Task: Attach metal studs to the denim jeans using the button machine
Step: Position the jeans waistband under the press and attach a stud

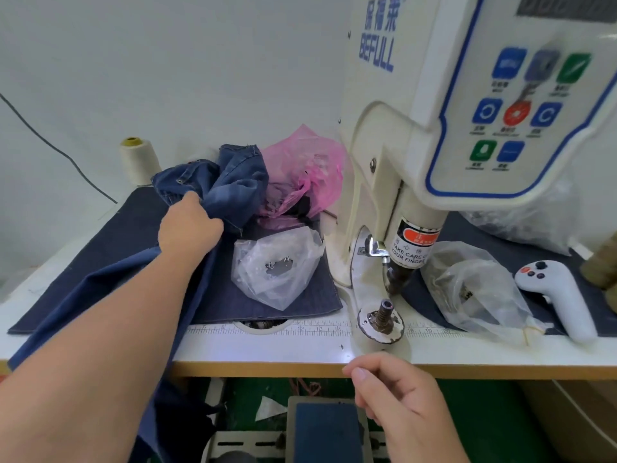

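Blue denim jeans [230,185] lie bunched at the back of the table, one leg trailing over the front edge under my arm. My left hand [188,222] reaches far forward and grips the bunched denim. The white button machine [417,135] stands at the right; its dark punch [399,279] hangs over the lower die post [384,315], with nothing between them. My right hand [397,392] hovers at the table's front edge below the die, fingers curled loosely; I see nothing in it. A clear bag with metal parts [277,265] lies left of the machine.
A pink plastic bag [303,175] sits behind the clear one. Another clear bag [474,289] and a white handheld controller [554,295] lie to the right. A cream thread cone [138,158] stands at the back left. A foot pedal [325,429] sits under the table.
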Available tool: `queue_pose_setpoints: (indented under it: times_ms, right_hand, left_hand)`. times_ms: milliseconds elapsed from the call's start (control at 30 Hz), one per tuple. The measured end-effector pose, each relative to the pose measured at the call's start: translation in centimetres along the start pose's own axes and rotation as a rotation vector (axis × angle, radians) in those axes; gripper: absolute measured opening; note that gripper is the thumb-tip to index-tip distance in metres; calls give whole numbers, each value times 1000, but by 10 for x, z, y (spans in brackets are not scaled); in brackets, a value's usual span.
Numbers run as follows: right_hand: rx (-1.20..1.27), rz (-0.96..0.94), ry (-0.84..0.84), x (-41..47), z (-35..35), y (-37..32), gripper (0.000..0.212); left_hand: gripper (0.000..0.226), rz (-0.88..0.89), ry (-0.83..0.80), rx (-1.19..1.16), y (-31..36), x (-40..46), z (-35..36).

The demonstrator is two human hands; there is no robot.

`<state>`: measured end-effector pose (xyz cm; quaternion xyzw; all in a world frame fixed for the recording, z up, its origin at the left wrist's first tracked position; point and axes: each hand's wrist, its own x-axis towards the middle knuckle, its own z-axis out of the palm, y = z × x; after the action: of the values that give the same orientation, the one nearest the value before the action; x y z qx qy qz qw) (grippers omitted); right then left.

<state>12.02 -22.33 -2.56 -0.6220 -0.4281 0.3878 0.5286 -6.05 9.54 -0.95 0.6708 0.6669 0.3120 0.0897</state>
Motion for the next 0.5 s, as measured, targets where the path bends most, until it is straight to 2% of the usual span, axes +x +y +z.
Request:
queue_pose_setpoints:
  times_ms: [100,233,300,367,400,500]
  right_hand:
    - [-37,-8,-8,3,-1,-2,28]
    - [-97,-93,-115,13,6,-20,15]
    - [-104,-155,-166,24,14,-32,29]
    - [30,-168,-221,39,28,-48,31]
    - [149,-132,-251,47,37,-55,31]
    - [558,131,-340,68,60,-77,58]
  left_hand:
    - [22,-15,197,-243,1,-6,-26]
    - [18,118,474,-457,2,-29,-80]
    - [21,187,491,-471,8,-57,-102]
    - [23,256,466,-481,15,-93,-116]
    - [23,285,444,-488,19,-112,-122]
    - [24,331,354,-543,28,-164,-128]
